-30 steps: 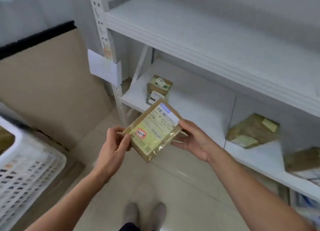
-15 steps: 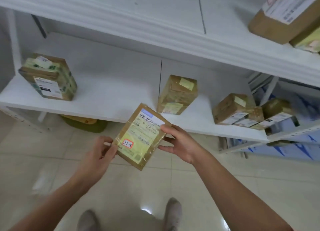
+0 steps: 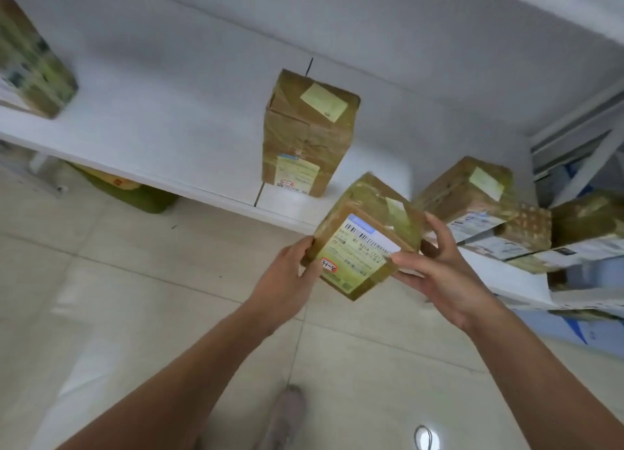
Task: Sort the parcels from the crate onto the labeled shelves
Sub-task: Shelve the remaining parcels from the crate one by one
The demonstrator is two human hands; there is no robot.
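Item: held parcel (image 3: pixel 363 236), a small brown cardboard box wrapped all over in glossy yellowish tape. It is hanging in the air just in front of the lower shelf (image 3: pixel 169 138), not yet resting on it.

Grip: the left hand (image 3: pixel 287 280) is curling round the near left corner. The right hand (image 3: pixel 442 274) is pinching the right edge, thumb lying on the printed face and fingers going behind. Both hands are closed on the box.

Change: a second ago the person was holding it flat, face up, by the shelf's end post, with the white crate in sight. Now they are carrying it along the bay, closer to the board and tipped so its taped top is showing. I judge that the reading is over and the placing is starting.

Marks: a white barcode label (image 3: pixel 368 242) and an orange-ringed sticker (image 3: pixel 328 266) with handwritten figures.

Neighbours on the shelf:
- upright taped carton (image 3: pixel 307 135), tall and square-edged, with a pale yellow note on top, just beyond the held box
- cluster of taped cartons (image 3: pixel 472 196) to the right, leaning against each other
- one more carton (image 3: pixel 30 61) well apart at the far left

Shelf: smooth white-painted board. Floor: pale glazed tiles (image 3: pixel 101 297), shining. A grey shoe (image 3: pixel 287 412) is showing below.
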